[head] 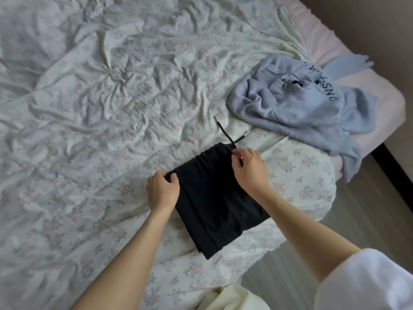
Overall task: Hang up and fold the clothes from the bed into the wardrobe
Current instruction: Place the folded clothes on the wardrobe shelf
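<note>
The folded black garment (214, 198) runs from five to eleven o'clock; left hand (162, 190) grips its near-left edge, right hand (250, 168) pinches the drawstring (225, 133).

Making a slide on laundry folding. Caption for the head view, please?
Both hands, left and right, grip a folded black garment on the floral bed; a blue sweater lies nearby.

Lettering on the blue sweater

The crumpled blue sweater (299, 104) carries dark capital letters running in a curve along its upper right fold; the part that can be read is "PNS", followed by a few more letters, perhaps "F" and "A", which the folds cut off. No other writing can be read.
</note>
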`<control>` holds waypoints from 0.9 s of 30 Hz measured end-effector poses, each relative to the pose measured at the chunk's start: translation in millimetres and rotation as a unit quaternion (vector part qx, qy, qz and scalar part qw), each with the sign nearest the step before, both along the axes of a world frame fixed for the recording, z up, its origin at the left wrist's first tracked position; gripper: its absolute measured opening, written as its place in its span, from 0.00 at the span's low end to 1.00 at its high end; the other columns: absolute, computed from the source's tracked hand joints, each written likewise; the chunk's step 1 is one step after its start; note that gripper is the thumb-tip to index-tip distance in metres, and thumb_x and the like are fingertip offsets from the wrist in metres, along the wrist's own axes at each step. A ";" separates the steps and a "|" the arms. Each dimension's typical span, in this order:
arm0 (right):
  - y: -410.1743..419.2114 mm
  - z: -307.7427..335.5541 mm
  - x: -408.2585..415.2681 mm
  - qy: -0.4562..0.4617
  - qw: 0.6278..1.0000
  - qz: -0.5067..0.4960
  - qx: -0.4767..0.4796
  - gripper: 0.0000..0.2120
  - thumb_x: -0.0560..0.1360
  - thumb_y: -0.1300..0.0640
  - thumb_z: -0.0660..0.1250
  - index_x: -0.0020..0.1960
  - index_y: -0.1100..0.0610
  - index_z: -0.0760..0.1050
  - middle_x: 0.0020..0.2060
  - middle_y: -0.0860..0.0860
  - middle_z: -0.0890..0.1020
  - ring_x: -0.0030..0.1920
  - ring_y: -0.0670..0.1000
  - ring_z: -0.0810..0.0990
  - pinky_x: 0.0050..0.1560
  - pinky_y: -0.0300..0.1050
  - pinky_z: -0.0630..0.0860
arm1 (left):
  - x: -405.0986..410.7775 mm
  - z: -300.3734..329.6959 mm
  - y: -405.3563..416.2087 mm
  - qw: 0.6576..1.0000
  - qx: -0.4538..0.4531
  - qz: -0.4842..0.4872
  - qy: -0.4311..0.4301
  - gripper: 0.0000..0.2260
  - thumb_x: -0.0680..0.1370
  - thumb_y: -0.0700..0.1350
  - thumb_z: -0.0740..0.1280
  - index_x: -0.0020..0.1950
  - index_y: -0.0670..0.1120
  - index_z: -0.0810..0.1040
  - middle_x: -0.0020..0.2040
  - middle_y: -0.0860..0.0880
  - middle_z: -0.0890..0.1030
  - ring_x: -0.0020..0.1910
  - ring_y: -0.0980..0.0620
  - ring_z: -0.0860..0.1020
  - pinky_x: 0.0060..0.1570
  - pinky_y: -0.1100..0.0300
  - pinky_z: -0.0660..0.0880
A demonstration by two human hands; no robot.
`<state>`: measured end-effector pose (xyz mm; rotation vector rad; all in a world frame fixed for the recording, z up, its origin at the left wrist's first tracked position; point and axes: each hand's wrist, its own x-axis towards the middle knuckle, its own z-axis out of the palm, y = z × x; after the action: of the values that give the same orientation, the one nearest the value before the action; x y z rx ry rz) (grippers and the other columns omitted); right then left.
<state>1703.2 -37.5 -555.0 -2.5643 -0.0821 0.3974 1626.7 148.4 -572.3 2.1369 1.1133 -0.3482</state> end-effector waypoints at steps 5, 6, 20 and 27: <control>26.7 -17.3 54.3 0.123 0.992 0.002 -0.027 0.16 0.77 0.48 0.58 0.50 0.58 0.78 0.44 0.52 0.81 0.48 0.53 0.76 0.55 0.51 0.71 | 16.6 -19.1 12.3 0.998 -0.013 0.009 0.055 0.23 0.78 0.53 0.61 0.25 0.46 0.59 0.22 0.51 0.63 0.22 0.51 0.64 0.25 0.63 0.59; 28.4 -20.1 60.4 0.144 0.989 -0.001 -0.030 0.17 0.76 0.47 0.59 0.49 0.58 0.79 0.40 0.51 0.81 0.45 0.53 0.77 0.54 0.50 0.71 | 18.5 -22.6 14.0 0.997 -0.028 0.022 0.069 0.24 0.77 0.54 0.61 0.25 0.46 0.60 0.22 0.52 0.63 0.21 0.51 0.64 0.25 0.63 0.59; 36.1 -30.8 77.1 0.142 0.986 0.023 -0.082 0.07 0.76 0.57 0.54 0.43 0.57 0.68 0.33 0.49 0.73 0.40 0.52 0.72 0.50 0.48 0.59 | 13.2 -36.5 23.3 0.983 -0.072 0.157 0.058 0.15 0.80 0.46 0.55 0.34 0.44 0.66 0.32 0.48 0.70 0.30 0.51 0.69 0.29 0.60 0.66; 29.4 -29.4 72.4 0.074 0.993 -0.023 -0.092 0.05 0.76 0.58 0.54 0.44 0.56 0.68 0.35 0.47 0.72 0.45 0.52 0.71 0.51 0.48 0.57 | 0.7 -34.3 25.2 0.984 -0.021 0.176 0.024 0.16 0.80 0.47 0.56 0.33 0.45 0.66 0.31 0.49 0.70 0.30 0.52 0.68 0.29 0.59 0.62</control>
<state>1775.7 -8.1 -584.3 -2.7003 0.0715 0.6019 1627.5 173.5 -606.6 1.8569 1.4679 -0.2569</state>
